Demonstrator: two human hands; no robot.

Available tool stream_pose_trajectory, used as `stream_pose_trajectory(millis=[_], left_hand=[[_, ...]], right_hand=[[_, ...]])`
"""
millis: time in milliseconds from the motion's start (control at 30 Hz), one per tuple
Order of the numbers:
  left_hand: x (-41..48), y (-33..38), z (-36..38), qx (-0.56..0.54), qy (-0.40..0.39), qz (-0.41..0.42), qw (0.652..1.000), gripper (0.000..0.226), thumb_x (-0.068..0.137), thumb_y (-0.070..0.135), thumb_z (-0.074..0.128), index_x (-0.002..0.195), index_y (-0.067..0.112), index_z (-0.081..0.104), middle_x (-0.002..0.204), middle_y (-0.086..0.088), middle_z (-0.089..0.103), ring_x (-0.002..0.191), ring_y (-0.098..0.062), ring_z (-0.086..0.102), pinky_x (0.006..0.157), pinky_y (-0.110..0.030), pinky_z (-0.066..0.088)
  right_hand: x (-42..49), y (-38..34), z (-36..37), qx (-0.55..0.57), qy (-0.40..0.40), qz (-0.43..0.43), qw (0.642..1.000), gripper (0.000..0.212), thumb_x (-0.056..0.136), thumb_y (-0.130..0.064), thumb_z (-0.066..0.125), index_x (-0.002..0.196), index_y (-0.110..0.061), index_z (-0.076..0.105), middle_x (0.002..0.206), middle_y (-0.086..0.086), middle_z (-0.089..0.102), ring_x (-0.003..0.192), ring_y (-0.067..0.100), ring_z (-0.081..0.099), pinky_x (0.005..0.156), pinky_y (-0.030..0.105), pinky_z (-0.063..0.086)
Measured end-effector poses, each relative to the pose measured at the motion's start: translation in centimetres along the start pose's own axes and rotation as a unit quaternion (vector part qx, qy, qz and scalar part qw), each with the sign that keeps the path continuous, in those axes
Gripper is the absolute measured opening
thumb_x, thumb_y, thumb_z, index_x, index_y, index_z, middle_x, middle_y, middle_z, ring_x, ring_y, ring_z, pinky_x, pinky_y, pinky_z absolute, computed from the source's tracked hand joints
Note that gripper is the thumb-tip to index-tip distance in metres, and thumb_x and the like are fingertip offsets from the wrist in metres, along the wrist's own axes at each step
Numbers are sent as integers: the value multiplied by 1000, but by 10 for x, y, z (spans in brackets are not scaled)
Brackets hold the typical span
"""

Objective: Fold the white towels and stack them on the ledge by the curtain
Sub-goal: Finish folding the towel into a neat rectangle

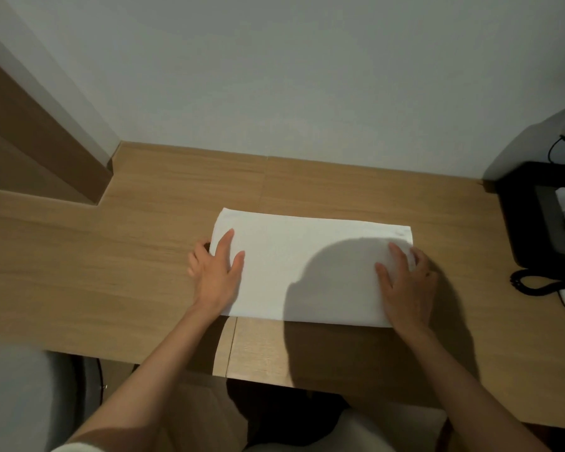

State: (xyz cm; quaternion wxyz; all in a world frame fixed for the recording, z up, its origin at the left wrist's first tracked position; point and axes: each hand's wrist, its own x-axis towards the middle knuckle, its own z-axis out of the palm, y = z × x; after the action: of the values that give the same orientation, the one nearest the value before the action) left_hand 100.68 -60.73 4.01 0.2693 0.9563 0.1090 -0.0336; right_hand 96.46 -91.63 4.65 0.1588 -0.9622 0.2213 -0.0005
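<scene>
A folded white towel (pixel 294 256) lies flat in the middle of the wooden worktop (pixel 111 256), nearer its front edge than the wall. The left hand (pixel 214 275) rests with straight fingers on the towel's left end, the right hand (pixel 408 285) on its right end. A black telephone (pixel 535 223) sits at the worktop's right edge.

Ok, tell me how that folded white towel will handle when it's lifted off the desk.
The white towel will probably be floppy: it lies flat in thin layers, so lifted by one end it would likely sag and unfold. On the smooth wooden desk it should slide when pushed, perhaps bunching under the left hand or right hand resting on it.
</scene>
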Motion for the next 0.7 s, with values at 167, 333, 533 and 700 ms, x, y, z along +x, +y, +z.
stream_pose_trajectory(millis=[167, 333, 533, 700], left_hand=[[7, -8, -2, -53, -13, 1, 999, 47, 95, 43, 49, 139, 36, 37, 113, -7, 37, 105, -19, 33, 91, -34, 37], [17, -17, -4, -61, -50, 41, 996, 46, 99, 35, 45, 144, 28, 35, 130, -9, 50, 119, -23, 43, 94, -32, 36], [16, -14, -21, -121, -54, 48, 990, 42, 98, 28, 51, 139, 23, 45, 143, -1, 46, 131, -18, 40, 104, -31, 33], [1, -15, -40, -151, -29, 48, 987, 40, 95, 28, 56, 135, 26, 51, 138, -1, 49, 126, -16, 42, 99, -28, 34]], right_hand=[[-2, 0, 3, 61, -28, 60, 996, 56, 92, -57, 41, 144, -36, 31, 128, 17, 37, 104, 30, 48, 83, 40, 47], [5, 2, 0, 94, -66, 60, 992, 51, 95, -53, 43, 142, -35, 33, 123, 14, 52, 103, 31, 55, 76, 34, 39], [4, 0, -21, 148, -42, 20, 988, 46, 92, -36, 60, 136, -27, 49, 135, 7, 56, 118, 34, 52, 90, 39, 44], [-14, -5, -32, 218, -36, 17, 975, 46, 89, -36, 65, 132, -29, 50, 139, 0, 52, 127, 26, 46, 98, 38, 38]])
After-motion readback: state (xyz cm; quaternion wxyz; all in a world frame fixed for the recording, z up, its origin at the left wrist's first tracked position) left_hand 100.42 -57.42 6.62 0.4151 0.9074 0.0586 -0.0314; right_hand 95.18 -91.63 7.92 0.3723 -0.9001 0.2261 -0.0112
